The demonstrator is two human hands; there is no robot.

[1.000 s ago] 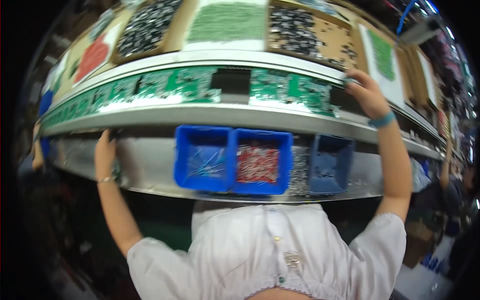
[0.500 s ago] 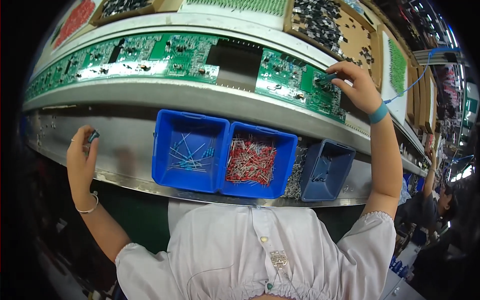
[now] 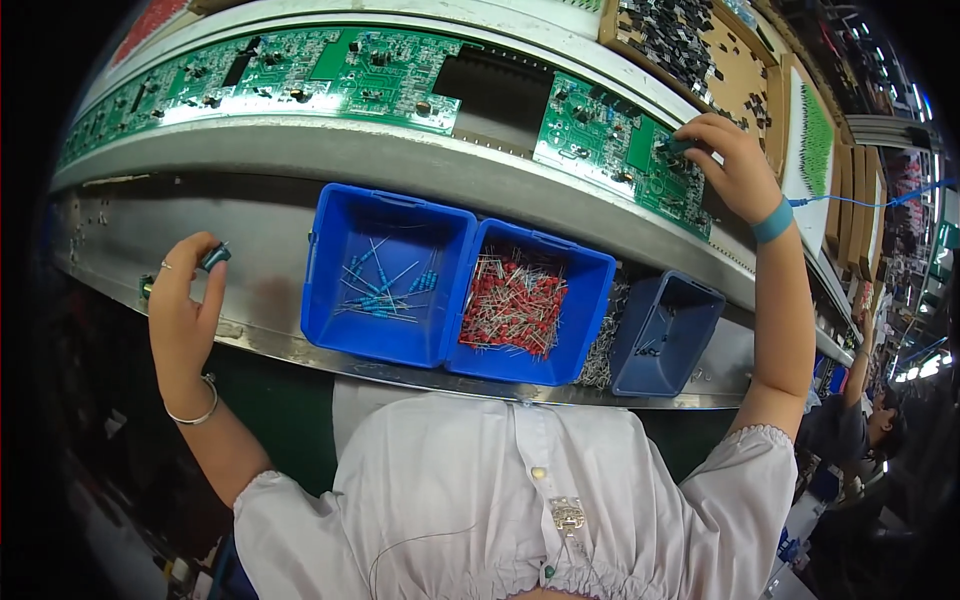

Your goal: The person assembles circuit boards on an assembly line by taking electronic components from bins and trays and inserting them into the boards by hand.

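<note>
My left hand [image 3: 185, 300] is raised at the left, in front of the steel ledge, pinching a small blue component [image 3: 214, 257] between thumb and fingers. My right hand [image 3: 728, 165], with a blue wrist strap [image 3: 772, 221], rests on a green circuit board [image 3: 620, 150] at the upper right, fingertips closed on a small dark part [image 3: 676, 146] on the board. Another green circuit board [image 3: 330, 75] lies to the left on the conveyor.
Three blue bins hang below the ledge: one with blue-bodied parts [image 3: 385, 275], one with red parts [image 3: 520, 305], a darker one [image 3: 665, 335] at the right. Trays of dark components [image 3: 700, 50] stand behind the boards. Another person [image 3: 865, 420] works at far right.
My left hand has come off the ledge, lower and nearer, now with a blue component. The view has shifted down; my right hand stays on the right board.
</note>
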